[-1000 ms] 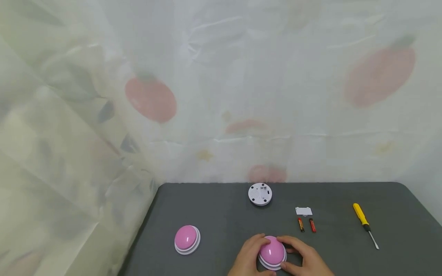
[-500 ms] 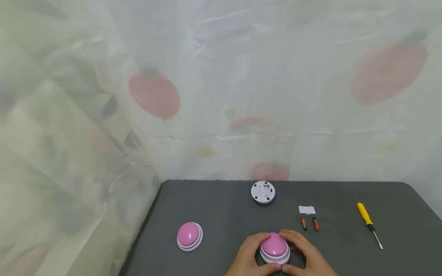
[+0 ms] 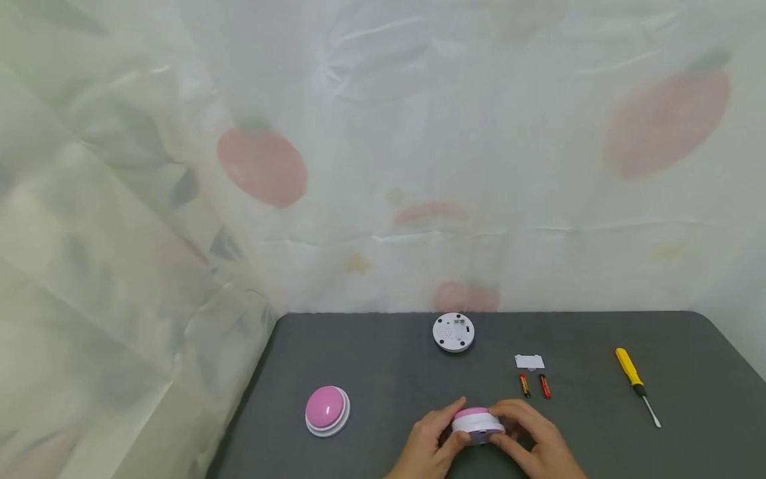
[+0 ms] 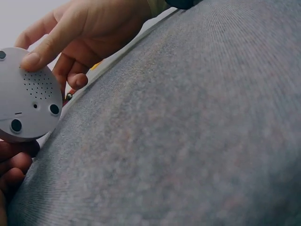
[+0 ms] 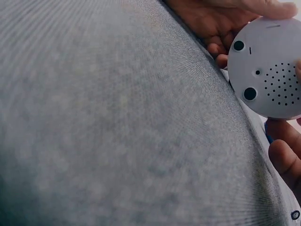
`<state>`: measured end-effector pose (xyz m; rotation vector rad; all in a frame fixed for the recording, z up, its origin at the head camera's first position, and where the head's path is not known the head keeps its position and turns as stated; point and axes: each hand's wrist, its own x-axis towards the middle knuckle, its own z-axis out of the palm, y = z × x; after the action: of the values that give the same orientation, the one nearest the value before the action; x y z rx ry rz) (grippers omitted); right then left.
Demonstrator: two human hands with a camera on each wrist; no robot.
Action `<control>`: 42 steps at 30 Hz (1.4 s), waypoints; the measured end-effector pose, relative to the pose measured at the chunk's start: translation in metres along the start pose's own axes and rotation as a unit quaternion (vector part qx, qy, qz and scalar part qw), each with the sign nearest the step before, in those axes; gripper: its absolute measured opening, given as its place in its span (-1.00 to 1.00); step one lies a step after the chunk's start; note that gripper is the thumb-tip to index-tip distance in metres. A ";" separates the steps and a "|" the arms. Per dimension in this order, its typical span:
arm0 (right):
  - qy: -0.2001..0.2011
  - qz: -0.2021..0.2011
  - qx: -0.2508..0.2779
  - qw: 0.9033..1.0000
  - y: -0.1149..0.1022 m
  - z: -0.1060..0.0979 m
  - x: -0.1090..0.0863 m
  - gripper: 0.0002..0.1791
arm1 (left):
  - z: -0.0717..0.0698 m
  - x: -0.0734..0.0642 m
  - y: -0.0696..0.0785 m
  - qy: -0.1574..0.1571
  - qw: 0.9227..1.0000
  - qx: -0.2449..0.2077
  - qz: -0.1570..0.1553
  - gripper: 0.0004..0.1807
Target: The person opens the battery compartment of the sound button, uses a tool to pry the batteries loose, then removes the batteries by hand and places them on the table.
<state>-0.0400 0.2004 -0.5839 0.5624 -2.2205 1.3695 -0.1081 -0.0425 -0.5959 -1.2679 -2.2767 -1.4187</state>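
Between both hands, low in the head view, is a pink dome button with a white base. My left hand grips its left side, fingers behind and thumb in front. On the opposite side my right hand pinches it with thumb and fingers. The button is tilted, its underside turned toward me. The wrist views show that white underside, with a patch of small holes and dark round feet. Much of the pink dome is hidden in the head view and all of it in the wrist views.
Left on the dark table stands another pink dome button. A similar white device lies upside down at the back, its battery bay uncovered. Rightward are a white battery cover, two batteries and a yellow-handled screwdriver.
The button stood dome up between the hands earlier. It has since been tipped, so its base edge and underside now face me. Both hands kept their hold; the other objects lie as before.
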 end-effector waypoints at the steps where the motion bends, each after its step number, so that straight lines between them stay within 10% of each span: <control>1: 0.005 0.008 -0.008 1.000 -0.001 0.000 0.000 -0.38 | 0.001 0.000 0.000 0.002 1.000 0.001 -0.001 -0.41; 17: -0.009 0.141 0.006 0.990 -0.009 0.000 0.000 -0.62 | 0.002 0.000 0.001 -0.015 0.999 0.003 -0.044 -0.59; 27: -0.035 0.319 0.029 0.947 -0.018 -0.004 0.009 -0.59 | 0.004 -0.001 0.003 0.011 0.996 0.032 -0.080 -0.72; 35: 0.020 0.304 0.033 0.952 -0.015 0.000 0.008 -0.81 | -0.001 -0.003 0.004 -0.033 0.995 0.003 -0.089 -0.19; 42: 0.106 0.153 -0.092 0.978 -0.006 -0.010 0.010 -0.70 | -0.001 -0.003 0.004 -0.071 0.996 0.021 -0.059 -0.28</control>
<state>-0.0431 0.2057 -0.5701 0.0059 -2.2887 1.2769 -0.1032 -0.0439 -0.5944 -1.2785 -2.4991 -1.3485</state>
